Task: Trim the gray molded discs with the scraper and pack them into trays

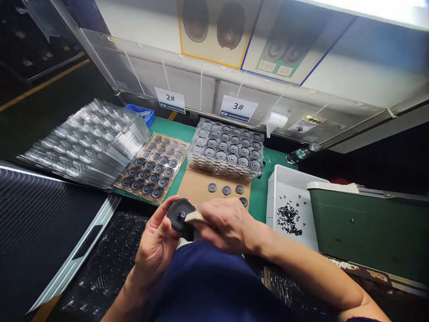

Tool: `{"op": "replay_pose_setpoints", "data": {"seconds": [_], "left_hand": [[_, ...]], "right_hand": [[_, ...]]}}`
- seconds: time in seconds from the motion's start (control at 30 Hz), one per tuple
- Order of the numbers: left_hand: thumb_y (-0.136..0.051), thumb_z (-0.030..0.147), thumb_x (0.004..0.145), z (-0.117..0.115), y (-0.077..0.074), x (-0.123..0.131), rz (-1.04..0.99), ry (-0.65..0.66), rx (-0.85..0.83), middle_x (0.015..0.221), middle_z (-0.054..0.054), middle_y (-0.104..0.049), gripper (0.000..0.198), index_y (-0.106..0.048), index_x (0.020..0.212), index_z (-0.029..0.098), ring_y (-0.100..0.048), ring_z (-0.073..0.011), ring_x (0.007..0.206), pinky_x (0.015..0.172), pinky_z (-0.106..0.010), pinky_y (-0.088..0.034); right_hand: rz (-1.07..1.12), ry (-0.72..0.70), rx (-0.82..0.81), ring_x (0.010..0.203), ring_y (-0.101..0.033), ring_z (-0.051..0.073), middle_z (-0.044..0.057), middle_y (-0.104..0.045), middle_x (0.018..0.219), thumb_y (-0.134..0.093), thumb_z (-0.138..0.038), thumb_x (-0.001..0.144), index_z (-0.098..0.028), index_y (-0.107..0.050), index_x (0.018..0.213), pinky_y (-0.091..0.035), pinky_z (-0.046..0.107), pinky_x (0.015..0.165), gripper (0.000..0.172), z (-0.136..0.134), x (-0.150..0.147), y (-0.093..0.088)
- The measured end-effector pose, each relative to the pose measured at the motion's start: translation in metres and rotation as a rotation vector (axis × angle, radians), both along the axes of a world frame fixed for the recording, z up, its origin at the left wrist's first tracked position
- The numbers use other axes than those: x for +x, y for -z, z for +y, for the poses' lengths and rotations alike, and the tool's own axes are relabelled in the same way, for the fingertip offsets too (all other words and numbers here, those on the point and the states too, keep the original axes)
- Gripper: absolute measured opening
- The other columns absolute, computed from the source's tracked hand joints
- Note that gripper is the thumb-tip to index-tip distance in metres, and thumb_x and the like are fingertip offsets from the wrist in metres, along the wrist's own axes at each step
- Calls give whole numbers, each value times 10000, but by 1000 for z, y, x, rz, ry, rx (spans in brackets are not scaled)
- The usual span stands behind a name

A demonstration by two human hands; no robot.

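Observation:
My left hand [157, 239] grips a round black disc-shaped part [177, 212] by its rim, with a small raised hub at its middle facing up. My right hand [223, 221] is closed on a pale, cream-coloured cloth or pad [195, 218], whose tip touches the disc near the hub. Motion blurs the right fingers. Just beyond my hands, several similar black discs [227, 190] lie on a brown cardboard sheet [192, 185]; my right hand hides part of that sheet.
Stacked clear trays of black discs [226, 147] stand behind the cardboard. Left of them lies a partly filled tray [150, 167], then a tall stack of clear trays [87, 138]. At right are a white bin [279, 179] with small black pieces and a green box [365, 228].

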State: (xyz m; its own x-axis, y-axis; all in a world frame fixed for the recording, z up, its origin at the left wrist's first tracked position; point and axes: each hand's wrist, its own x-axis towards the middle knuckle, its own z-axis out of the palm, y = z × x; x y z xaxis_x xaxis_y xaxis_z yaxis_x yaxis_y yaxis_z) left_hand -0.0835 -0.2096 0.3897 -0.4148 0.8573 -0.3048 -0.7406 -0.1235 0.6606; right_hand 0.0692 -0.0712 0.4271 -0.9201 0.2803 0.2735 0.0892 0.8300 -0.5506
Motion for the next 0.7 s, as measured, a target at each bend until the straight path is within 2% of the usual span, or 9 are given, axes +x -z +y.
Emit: {"op": "replay_pose_setpoints", "data": {"seconds": [0.07, 0.2, 0.3, 0.37, 0.43, 0.53, 0.6, 0.7], "left_hand": [[-901, 358, 761, 0, 0, 0, -3, 11, 2, 1150, -96, -792, 500, -764, 1218, 208, -758, -185, 970, 889, -201, -593], [-906, 361, 755, 1, 3, 0, -14, 21, -13, 1113, -90, -800, 513, -767, 1226, 210, -758, -172, 930, 881, -193, -592], [-913, 373, 747, 0, 5, 1, -40, 68, -69, 1080, -94, -804, 517, -778, 1212, 192, -753, -171, 927, 870, -177, -586], [-886, 430, 772, -2, 6, 1, -61, 124, -103, 1101, -118, -796, 510, -785, 1200, 171, -750, -207, 947, 877, -231, -603], [-834, 475, 817, -4, 9, 1, -84, 190, -112, 1132, -138, -782, 478, -793, 1176, 162, -743, -263, 958, 895, -348, -622], [-780, 476, 867, -7, 15, 1, -133, 284, -106, 1072, -142, -780, 375, -815, 1030, 139, -735, -305, 910, 902, -487, -618], [-767, 466, 879, -8, 20, 1, -186, 308, -131, 977, -124, -783, 332, -809, 938, 141, -735, -290, 837, 864, -502, -627], [-753, 493, 888, -10, 25, 2, -281, 369, -177, 910, -119, -783, 365, -805, 976, 143, -735, -271, 773, 741, -451, -650]], "right_hand": [[0, 47, 16, 611, -448, 113, -14, -543, 685, -480, -323, 1026, -202, -465, 794, -241, 268, 616, 262, 0, 2, 2], [-40, 6, 43, 615, -454, 121, -15, -540, 684, -481, -317, 1011, -204, -473, 806, -252, 279, 618, 234, 2, 4, 4], [-62, 63, 116, 627, -445, 132, -6, -557, 703, -489, -353, 1029, -201, -490, 807, -241, 299, 617, 269, 6, 4, 5], [-56, 22, 150, 648, -451, 138, -3, -571, 725, -481, -357, 1046, -199, -510, 830, -251, 309, 630, 269, 8, 4, 4], [-44, -43, 174, 672, -459, 143, 2, -591, 758, -467, -339, 1064, -195, -534, 870, -264, 318, 646, 251, 8, 4, 3], [-92, -94, 219, 696, -447, 152, 12, -603, 795, -460, -319, 1080, -192, -558, 897, -267, 329, 665, 244, 6, 2, 0], [-138, -104, 277, 715, -431, 162, 17, -589, 810, -485, -292, 1070, -196, -567, 915, -250, 335, 664, 200, 6, 1, -2], [-109, -174, 401, 782, -434, 180, 28, -587, 890, -514, -241, 1051, -219, -591, 1043, -223, 338, 660, 80, 7, -3, -6]]}}
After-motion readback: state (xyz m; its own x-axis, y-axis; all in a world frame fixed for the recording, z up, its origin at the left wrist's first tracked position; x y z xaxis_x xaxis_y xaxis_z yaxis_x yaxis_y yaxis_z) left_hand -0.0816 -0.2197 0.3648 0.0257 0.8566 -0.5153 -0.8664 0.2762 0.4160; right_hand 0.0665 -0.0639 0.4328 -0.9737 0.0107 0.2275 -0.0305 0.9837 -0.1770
